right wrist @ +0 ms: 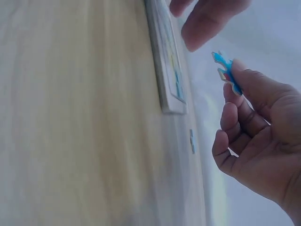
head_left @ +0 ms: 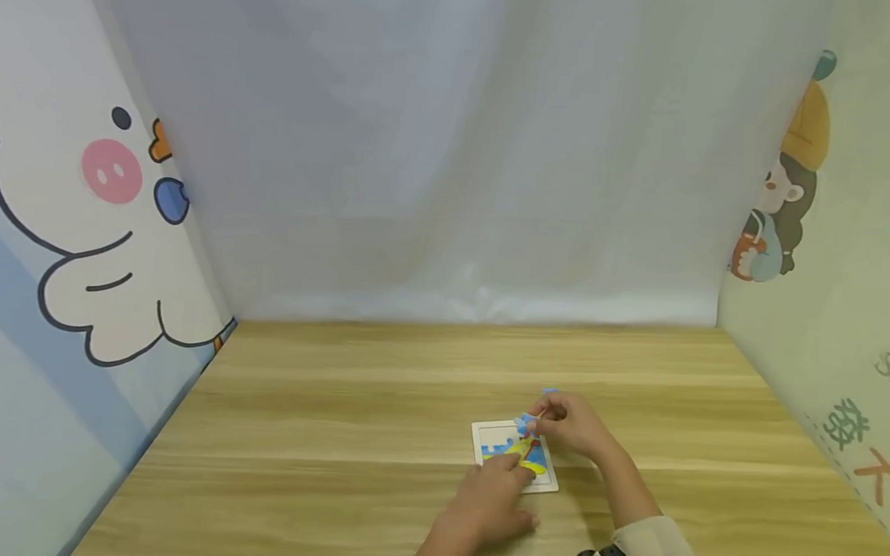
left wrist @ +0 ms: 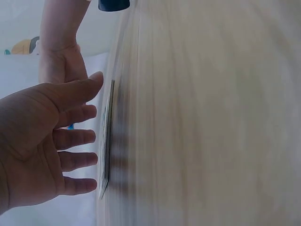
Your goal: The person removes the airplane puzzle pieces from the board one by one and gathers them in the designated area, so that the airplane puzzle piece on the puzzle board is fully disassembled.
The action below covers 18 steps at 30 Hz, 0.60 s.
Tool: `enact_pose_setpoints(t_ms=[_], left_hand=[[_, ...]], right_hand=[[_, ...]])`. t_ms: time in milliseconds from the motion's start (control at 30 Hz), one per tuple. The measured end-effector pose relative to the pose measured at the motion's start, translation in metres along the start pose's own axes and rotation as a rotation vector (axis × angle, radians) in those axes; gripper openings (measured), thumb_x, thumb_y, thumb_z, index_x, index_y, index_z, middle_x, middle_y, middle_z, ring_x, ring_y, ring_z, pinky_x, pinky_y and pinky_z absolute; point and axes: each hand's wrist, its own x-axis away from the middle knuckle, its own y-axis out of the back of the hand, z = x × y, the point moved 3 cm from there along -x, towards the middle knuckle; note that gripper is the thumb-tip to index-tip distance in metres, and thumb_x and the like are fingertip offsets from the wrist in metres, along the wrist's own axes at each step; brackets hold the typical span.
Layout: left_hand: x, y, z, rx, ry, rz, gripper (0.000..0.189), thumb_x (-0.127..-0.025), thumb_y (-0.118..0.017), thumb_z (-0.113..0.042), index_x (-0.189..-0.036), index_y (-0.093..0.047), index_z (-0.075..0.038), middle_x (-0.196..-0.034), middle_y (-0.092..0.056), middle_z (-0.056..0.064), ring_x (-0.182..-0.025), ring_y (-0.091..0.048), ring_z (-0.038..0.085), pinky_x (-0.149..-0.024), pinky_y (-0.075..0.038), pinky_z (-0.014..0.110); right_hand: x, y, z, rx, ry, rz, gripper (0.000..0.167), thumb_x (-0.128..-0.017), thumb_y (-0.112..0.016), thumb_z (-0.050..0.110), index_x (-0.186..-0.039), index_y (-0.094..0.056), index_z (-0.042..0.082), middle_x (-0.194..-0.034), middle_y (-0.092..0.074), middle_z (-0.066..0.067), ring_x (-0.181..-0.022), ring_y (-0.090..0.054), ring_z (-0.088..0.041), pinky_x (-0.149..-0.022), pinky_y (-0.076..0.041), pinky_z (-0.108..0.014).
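Right hand [head_left: 570, 428] pinching a blue jigsaw piece [head_left: 524, 424] over the far side of the puzzle tray [head_left: 494, 434], left hand [head_left: 490, 500] spread over its near side. Guessing it's placing stage, needs lining up next

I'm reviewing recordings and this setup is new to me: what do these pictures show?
No machine here, just a person's bare hands: the left hand and the right hand. The wide picture is from a camera worn on the head; the tilted ones are from cameras on each wrist. On the wooden table lies a puzzle frame, partly filled with blue and yellow. The right hand pinches a blue piece near the frame's far right corner; another piece lies beyond that corner. The left hand's fingers reach over the near edge.
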Motion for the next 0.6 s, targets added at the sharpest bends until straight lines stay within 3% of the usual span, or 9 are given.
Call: enact_pose_setpoints(t_ms=[133,433,600], left_hand=[[-0.003,-0.001,-0.006,-0.023,-0.015,0.005,0.054,-0.074,-0.074,-0.045,-0.121,-0.062,-0.018,-0.13,-0.05,0.004,-0.119,-0.045,0.021,-0.09,-0.043,0.042],[-0.007,-0.001,-0.015,-0.029,0.048,0.067,0.059,-0.074,-0.073,-0.047,-0.125,-0.058,-0.02,-0.138,-0.044,0.005,-0.125,-0.04,0.027,-0.094,-0.039,0.047],[-0.009,-0.001,-0.018,-0.023,0.05,0.08,0.061,-0.075,-0.072,-0.048,-0.127,-0.057,-0.02,-0.138,-0.042,0.006,-0.126,-0.038,0.028,-0.095,-0.039,0.049]], right_hand=[[0.006,0.008,-0.003,0.011,-0.011,-0.036,0.017,-0.084,-0.069,0.012,-0.093,-0.066,-0.001,-0.075,-0.063,-0.003,-0.071,-0.061,-0.02,-0.065,-0.049,-0.032],[0.017,0.024,-0.004,-0.011,-0.055,-0.059,0.021,-0.086,-0.068,0.014,-0.097,-0.066,-0.003,-0.078,-0.066,-0.005,-0.075,-0.061,-0.019,-0.07,-0.049,-0.034],[0.021,0.032,-0.007,-0.011,-0.07,-0.074,0.023,-0.086,-0.067,0.016,-0.1,-0.065,-0.003,-0.08,-0.066,-0.005,-0.077,-0.06,-0.019,-0.072,-0.049,-0.037]])
